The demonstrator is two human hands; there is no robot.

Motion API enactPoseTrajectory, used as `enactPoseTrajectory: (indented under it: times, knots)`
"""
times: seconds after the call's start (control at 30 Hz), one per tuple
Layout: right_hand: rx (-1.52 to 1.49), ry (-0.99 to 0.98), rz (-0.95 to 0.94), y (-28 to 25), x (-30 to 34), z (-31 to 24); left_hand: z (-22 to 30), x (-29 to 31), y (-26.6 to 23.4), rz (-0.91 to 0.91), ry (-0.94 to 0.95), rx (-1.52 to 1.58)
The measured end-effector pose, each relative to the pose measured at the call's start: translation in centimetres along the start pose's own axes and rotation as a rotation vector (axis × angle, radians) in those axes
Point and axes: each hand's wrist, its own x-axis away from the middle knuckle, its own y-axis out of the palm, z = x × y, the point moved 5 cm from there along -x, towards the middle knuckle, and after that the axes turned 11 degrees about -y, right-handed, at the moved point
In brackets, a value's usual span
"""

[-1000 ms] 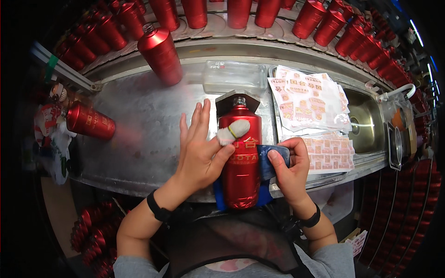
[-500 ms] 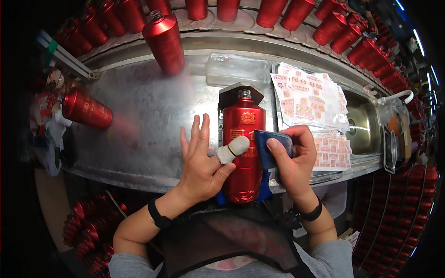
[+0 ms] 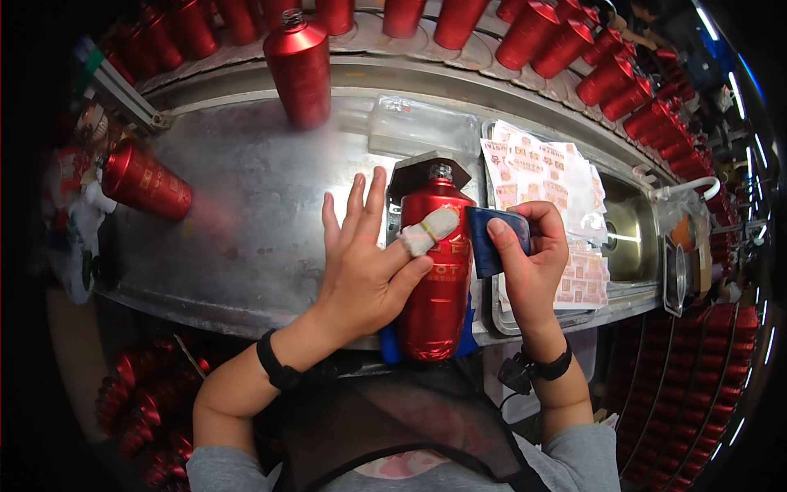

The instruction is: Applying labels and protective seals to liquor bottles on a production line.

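Observation:
A shiny red bottle (image 3: 437, 320) with gold lettering lies in front of me, its clear neck pointing away. It rests in a dark holder (image 3: 430, 172) with blue padding (image 3: 389, 344) near me. My left hand (image 3: 357, 275) is open with several fingers spread. Its index finger wears a white cloth finger cover (image 3: 433, 231) with a yellow band, laid over the bottle's lettering. In my right hand (image 3: 534, 266), a flat blue scraper (image 3: 485, 246) is pinched between thumb and fingers. The scraper stands at the bottle's right edge; whether it touches cannot be told.
Printed label sheets (image 3: 545, 176) lie in a metal tray to the right, beside a sink (image 3: 631, 234). A clear plastic box (image 3: 418, 127) sits beyond the holder. One red bottle (image 3: 297, 78) stands at the back, another (image 3: 146, 182) lies far left. Many more line the conveyor (image 3: 369, 37).
My covered left finger has moved up the bottle toward its neck. The blue scraper has shifted up and a little right, uncovering the bottle's edge. The whole view has turned slightly.

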Motion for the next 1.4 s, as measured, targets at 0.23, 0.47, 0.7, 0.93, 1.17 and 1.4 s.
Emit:
enactPoseTrajectory:
  times: [0.23,0.47,0.7,0.93,1.17,1.4]
  knots:
    - [0.087,-0.075,0.012,-0.4,-0.7,-0.4,0.7,-2.1,0.1,-0.014,0.047,-0.043]
    - [0.5,-0.683,-0.347,3.1,-0.6,-4.6,-1.3,4.0,0.0,-0.112,-0.022,0.148]
    - [0.563,-0.805,-0.545,2.4,4.2,-6.4,-2.8,4.4,-0.9,-0.05,0.007,0.291]
    - [0.776,-0.924,-0.693,8.5,2.0,-7.1,-3.6,3.7,-0.4,0.003,-0.285,0.673]
    - [0.559,-0.893,-0.643,5.6,3.5,-7.2,-4.1,3.8,0.4,-0.143,-0.381,0.797]
    - [0.193,-0.151,-0.282,1.4,4.4,-3.3,-1.4,2.5,2.3,-0.285,-0.43,1.026]
